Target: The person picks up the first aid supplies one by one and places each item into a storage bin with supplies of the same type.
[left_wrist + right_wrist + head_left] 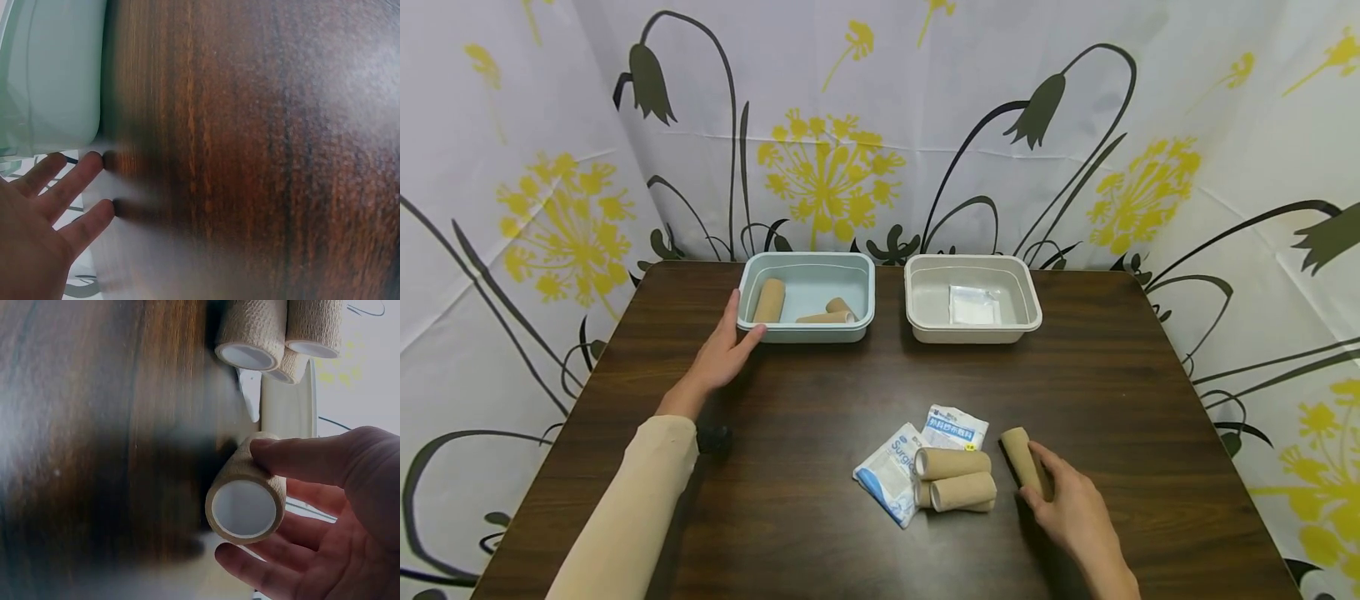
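My right hand (pixel 1071 504) grips a tan bandage roll (pixel 1021 457) on the right of the table, thumb on one side and fingers on the other. The right wrist view shows the white core of this bandage roll (pixel 244 509). With straight, spread fingers, my left hand (pixel 722 354) touches the front left corner of a light blue bin (pixel 808 333), thumb at its front rim. Inside that bin lie tan rolls, one upright-looking roll (pixel 770 302) at the left and smaller ones (pixel 826 317) at the right.
Several tan bandage rolls (pixel 962 492) are piled mid-table, partly over two packets, a surgical packet (pixel 891 471) and a gauze dressing packet (pixel 955 429). An off-white bin (pixel 973 335) holding a white packet (pixel 973 306) stands right of the blue one. A flowered curtain (pixel 880 125) hangs behind the table.
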`<move>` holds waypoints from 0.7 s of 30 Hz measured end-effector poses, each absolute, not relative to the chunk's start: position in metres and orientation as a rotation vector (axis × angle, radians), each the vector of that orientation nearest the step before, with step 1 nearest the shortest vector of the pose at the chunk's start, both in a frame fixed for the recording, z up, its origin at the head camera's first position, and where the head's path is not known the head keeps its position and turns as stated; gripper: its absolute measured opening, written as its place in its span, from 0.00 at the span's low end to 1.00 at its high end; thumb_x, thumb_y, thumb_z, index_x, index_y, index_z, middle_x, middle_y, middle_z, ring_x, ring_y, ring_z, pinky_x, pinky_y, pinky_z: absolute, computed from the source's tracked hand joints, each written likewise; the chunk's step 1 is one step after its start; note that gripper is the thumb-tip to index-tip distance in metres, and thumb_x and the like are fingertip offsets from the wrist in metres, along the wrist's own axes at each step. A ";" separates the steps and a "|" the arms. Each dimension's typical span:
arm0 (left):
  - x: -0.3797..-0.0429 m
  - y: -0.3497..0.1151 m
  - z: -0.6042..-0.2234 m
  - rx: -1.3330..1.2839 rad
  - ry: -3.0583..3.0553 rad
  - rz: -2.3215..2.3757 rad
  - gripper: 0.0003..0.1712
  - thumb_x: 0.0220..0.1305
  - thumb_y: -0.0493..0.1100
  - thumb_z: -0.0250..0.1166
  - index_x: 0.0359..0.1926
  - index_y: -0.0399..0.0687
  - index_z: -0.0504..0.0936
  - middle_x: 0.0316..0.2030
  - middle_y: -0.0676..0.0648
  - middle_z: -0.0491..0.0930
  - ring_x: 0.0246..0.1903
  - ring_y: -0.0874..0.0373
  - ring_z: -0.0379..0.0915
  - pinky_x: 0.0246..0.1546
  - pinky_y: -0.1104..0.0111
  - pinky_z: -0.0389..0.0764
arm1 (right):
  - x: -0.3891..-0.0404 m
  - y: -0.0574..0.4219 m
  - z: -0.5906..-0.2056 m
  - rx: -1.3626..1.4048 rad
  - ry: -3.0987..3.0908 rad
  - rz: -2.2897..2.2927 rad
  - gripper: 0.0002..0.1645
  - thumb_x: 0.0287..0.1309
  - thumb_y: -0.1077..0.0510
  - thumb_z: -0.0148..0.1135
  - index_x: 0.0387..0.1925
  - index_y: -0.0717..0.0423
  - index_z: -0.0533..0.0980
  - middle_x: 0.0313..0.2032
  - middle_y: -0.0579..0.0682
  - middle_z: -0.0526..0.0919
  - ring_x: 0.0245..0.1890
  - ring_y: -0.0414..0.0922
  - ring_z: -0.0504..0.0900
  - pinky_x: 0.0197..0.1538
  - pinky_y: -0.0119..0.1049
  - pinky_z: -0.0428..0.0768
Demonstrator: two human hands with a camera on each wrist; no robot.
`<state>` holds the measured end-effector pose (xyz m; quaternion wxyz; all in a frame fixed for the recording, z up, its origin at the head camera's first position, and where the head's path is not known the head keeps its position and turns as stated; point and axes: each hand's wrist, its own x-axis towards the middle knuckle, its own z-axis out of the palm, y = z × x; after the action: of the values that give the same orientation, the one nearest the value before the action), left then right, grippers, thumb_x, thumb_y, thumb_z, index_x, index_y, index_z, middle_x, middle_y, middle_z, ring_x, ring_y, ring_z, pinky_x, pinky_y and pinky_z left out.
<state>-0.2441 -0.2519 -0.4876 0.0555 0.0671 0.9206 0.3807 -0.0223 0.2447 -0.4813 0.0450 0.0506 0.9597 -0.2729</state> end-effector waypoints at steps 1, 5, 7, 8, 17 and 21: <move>-0.244 -0.252 -0.488 0.204 2.792 1.156 0.50 0.72 0.66 0.48 0.76 0.62 0.23 0.77 0.43 0.30 0.74 0.35 0.34 0.65 0.35 0.43 | -0.022 0.244 -0.481 0.155 2.936 -0.840 0.40 0.51 0.62 0.73 0.66 0.56 0.70 0.56 0.66 0.78 0.42 0.56 0.81 0.41 0.54 0.78; -0.245 -0.252 -0.488 0.195 2.787 1.151 0.50 0.72 0.66 0.48 0.76 0.62 0.23 0.77 0.43 0.30 0.74 0.36 0.33 0.65 0.35 0.43 | -0.022 0.242 -0.481 0.155 2.946 -0.854 0.39 0.50 0.64 0.73 0.66 0.55 0.71 0.56 0.65 0.78 0.42 0.56 0.81 0.41 0.53 0.77; -0.245 -0.252 -0.487 0.190 2.789 1.149 0.50 0.72 0.66 0.48 0.76 0.63 0.23 0.77 0.43 0.30 0.74 0.36 0.34 0.65 0.35 0.43 | -0.022 0.242 -0.481 0.157 2.948 -0.864 0.39 0.50 0.64 0.73 0.65 0.55 0.72 0.55 0.65 0.79 0.42 0.55 0.81 0.41 0.53 0.77; -0.245 -0.251 -0.487 0.191 2.790 1.149 0.50 0.72 0.66 0.48 0.76 0.63 0.23 0.77 0.43 0.30 0.74 0.36 0.34 0.65 0.35 0.43 | -0.022 0.242 -0.481 0.159 2.944 -0.870 0.39 0.50 0.64 0.73 0.65 0.55 0.72 0.54 0.64 0.80 0.42 0.55 0.81 0.41 0.52 0.78; -0.243 -0.252 -0.486 0.191 2.791 1.140 0.50 0.72 0.66 0.47 0.76 0.61 0.23 0.77 0.42 0.30 0.73 0.34 0.34 0.64 0.34 0.44 | -0.024 0.244 -0.476 0.167 2.915 -0.955 0.36 0.51 0.64 0.72 0.64 0.55 0.73 0.49 0.62 0.83 0.44 0.57 0.82 0.42 0.53 0.78; -0.243 -0.251 -0.486 0.196 2.793 1.144 0.50 0.72 0.66 0.47 0.76 0.62 0.23 0.77 0.43 0.30 0.73 0.35 0.35 0.64 0.34 0.44 | -0.027 0.245 -0.473 0.146 2.908 -1.046 0.36 0.52 0.65 0.71 0.64 0.56 0.73 0.50 0.64 0.82 0.46 0.58 0.84 0.42 0.52 0.79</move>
<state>-0.2435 -0.2511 -0.4856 0.0587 0.0648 0.9218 0.3777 -0.0268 0.2452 -0.4729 0.0240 0.0471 0.9396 -0.3381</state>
